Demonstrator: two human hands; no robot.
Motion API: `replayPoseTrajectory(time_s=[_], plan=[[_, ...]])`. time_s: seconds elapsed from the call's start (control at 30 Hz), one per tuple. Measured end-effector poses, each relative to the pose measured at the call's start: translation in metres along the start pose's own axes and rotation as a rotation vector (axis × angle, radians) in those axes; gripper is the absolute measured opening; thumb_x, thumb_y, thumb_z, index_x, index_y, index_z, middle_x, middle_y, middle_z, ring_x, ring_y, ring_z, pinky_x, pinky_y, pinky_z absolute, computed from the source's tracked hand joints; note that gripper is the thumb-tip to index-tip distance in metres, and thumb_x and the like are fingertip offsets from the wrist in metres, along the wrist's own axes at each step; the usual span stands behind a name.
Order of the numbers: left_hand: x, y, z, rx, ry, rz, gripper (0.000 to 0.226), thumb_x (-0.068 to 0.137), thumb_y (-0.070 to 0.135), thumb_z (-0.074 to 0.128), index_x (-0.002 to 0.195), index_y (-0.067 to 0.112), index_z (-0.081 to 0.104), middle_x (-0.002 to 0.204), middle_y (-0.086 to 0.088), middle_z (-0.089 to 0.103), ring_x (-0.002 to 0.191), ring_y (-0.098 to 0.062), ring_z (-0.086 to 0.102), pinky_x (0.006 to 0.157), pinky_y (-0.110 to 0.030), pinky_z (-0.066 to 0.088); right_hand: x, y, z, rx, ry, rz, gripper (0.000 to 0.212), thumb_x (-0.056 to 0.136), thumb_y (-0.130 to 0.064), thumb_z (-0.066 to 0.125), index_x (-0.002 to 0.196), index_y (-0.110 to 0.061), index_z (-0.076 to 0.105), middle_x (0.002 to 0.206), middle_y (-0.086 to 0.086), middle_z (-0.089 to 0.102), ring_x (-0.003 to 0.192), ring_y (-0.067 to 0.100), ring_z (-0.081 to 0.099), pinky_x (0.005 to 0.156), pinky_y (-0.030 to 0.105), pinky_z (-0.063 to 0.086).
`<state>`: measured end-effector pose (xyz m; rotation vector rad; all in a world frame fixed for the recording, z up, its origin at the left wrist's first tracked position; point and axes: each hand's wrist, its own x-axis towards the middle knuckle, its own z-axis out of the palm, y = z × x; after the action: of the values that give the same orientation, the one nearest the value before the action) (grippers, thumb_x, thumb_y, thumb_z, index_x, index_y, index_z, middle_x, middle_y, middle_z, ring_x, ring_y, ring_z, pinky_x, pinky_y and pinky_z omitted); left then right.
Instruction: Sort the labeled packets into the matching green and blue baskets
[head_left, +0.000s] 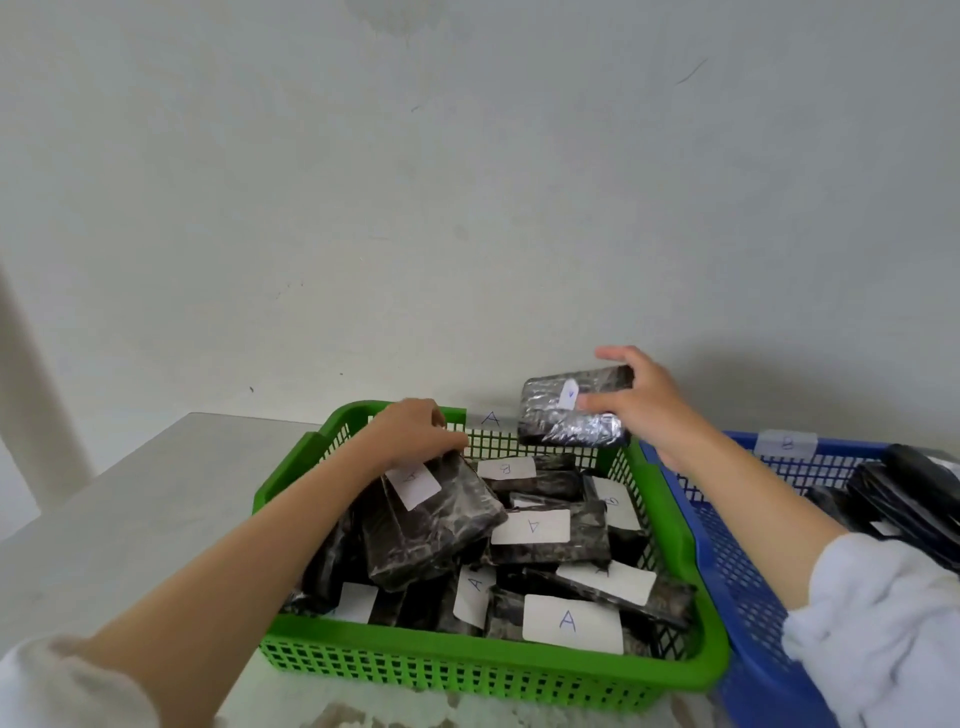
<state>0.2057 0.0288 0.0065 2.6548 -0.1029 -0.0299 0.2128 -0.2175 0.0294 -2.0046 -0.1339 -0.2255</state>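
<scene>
White sleeves (878, 629) frame the bottom corners, and both bare forearms reach forward over the green basket (488, 670), which sits on the table (156, 499) touching the blue basket (737, 587) to its right. The green one carries an "A" tag on its far rim, the blue one a "B" tag.

The left hand (415, 431) has its fingers clamped on the top edge of a dark packet (431, 530), tilted up out of the pile; its label is turned away and hard to read. The right hand (644, 400) holds a second packet (571, 410) in the air above the green basket's far right corner, fingers closed around its right end. That small label is too blurred to read with certainty.

The main risk is a wrong drop: the green pile mixes A labels with at least two B labels, and the labels face every way, so a hasty read could send a packet to the wrong basket. The raised packet hangs near the seam between the baskets; released there it could land on the rims or behind them. Its wrap looks glossy, so an end-only hold may slip. Lifting the left packet may also tip its neighbours.
</scene>
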Motion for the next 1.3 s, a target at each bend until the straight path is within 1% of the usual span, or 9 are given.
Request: replayPoseTrajectory(time_s=[0.23, 0.43, 0.53, 0.6, 0.77, 0.87, 0.93, 1.13, 1.3], plan=[[0.002, -0.004, -0.025, -0.386, 0.072, -0.084, 0.030, 0.090, 0.019, 0.040, 0.104, 0.005, 0.063, 0.111, -0.008, 0.057, 0.098, -0.021, 0.051, 0.086, -0.035, 0.041, 0.001, 0.012, -0.013, 0.160, 0.187, 0.071, 0.057, 0.074, -0.008, 0.077, 0.123, -0.023, 0.051, 0.121, 0.005, 0.054, 0.105, 0.019, 0.052, 0.073, 0.025, 0.040], [0.007, 0.008, -0.013, 0.028, -0.131, -0.027, 0.030, 0.092, 0.028, 0.045, 0.111, 0.009, 0.059, 0.112, -0.006, 0.058, 0.097, -0.019, 0.053, 0.073, -0.027, 0.045, -0.002, 0.014, -0.017, 0.197, 0.223, 0.059, 0.055, 0.074, -0.009, 0.076, 0.120, -0.024, 0.049, 0.119, 0.005, 0.054, 0.103, 0.019, 0.053, 0.065, 0.020, 0.039], [0.011, 0.026, 0.005, 0.412, -0.103, 0.055, 0.033, 0.089, 0.032, 0.049, 0.116, 0.018, 0.060, 0.119, 0.000, 0.060, 0.108, -0.020, 0.054, 0.098, -0.042, 0.039, -0.001, 0.014, -0.030, 0.218, 0.244, 0.057, 0.055, 0.074, -0.009, 0.076, 0.119, -0.024, 0.049, 0.117, 0.005, 0.054, 0.101, 0.018, 0.054, 0.063, 0.019, 0.039], [0.011, 0.046, 0.015, 0.349, -0.038, 0.235, 0.032, 0.090, 0.035, 0.052, 0.119, 0.023, 0.060, 0.124, 0.004, 0.058, 0.114, -0.016, 0.053, 0.103, -0.041, 0.037, -0.002, 0.016, -0.040, 0.246, 0.261, 0.063, 0.055, 0.074, -0.008, 0.076, 0.118, -0.025, 0.049, 0.115, 0.004, 0.055, 0.099, 0.016, 0.055, 0.066, 0.021, 0.041], [0.006, 0.101, 0.049, 0.108, -0.243, 0.355, 0.052, 0.088, 0.056, 0.049, 0.099, 0.008, 0.065, 0.099, -0.005, 0.065, 0.092, -0.022, 0.059, 0.080, -0.031, 0.045, -0.009, 0.027, -0.063, 0.273, 0.361, 0.080, 0.053, 0.074, -0.007, 0.075, 0.117, -0.024, 0.049, 0.110, 0.003, 0.056, 0.090, 0.009, 0.054, 0.062, 0.020, 0.037], [0.008, 0.115, 0.062, 0.137, -0.281, 0.307, 0.055, 0.083, 0.058, 0.055, 0.058, 0.011, 0.040, 0.059, -0.003, 0.037, 0.053, -0.019, 0.036, 0.054, -0.029, 0.027, -0.015, 0.033, -0.076, 0.287, 0.417, 0.087, 0.051, 0.074, -0.006, 0.074, 0.115, -0.023, 0.049, 0.109, 0.003, 0.055, 0.085, 0.003, 0.052, 0.061, 0.019, 0.037], [0.006, 0.119, 0.064, 0.100, -0.326, 0.296, 0.060, 0.080, 0.055, 0.062, 0.053, 0.016, 0.026, 0.052, 0.001, 0.025, 0.047, -0.016, 0.023, 0.050, -0.029, 0.017, -0.019, 0.036, -0.082, 0.285, 0.434, 0.089, 0.049, 0.075, -0.006, 0.074, 0.113, -0.024, 0.049, 0.109, 0.002, 0.054, 0.085, 0.003, 0.051, 0.061, 0.019, 0.037], [-0.003, 0.114, 0.056, -0.115, -0.420, 0.241, 0.038, 0.080, 0.049, 0.066, 0.080, 0.013, 0.055, 0.073, -0.006, 0.048, 0.067, -0.020, 0.043, 0.068, -0.031, 0.038, -0.027, 0.033, -0.086, 0.302, 0.445, 0.081, 0.051, 0.075, -0.006, 0.074, 0.117, -0.022, 0.050, 0.112, 0.003, 0.053, 0.095, 0.014, 0.053, 0.063, 0.018, 0.038], [-0.008, 0.111, 0.051, -0.043, -0.531, 0.254, 0.043, 0.082, 0.054, 0.060, 0.096, 0.015, 0.049, 0.087, -0.003, 0.052, 0.072, -0.018, 0.046, 0.067, -0.027, 0.042, -0.030, 0.025, -0.086, 0.317, 0.445, 0.059, 0.050, 0.075, -0.006, 0.074, 0.115, -0.023, 0.050, 0.112, 0.003, 0.053, 0.091, 0.010, 0.052, 0.061, 0.016, 0.036]])
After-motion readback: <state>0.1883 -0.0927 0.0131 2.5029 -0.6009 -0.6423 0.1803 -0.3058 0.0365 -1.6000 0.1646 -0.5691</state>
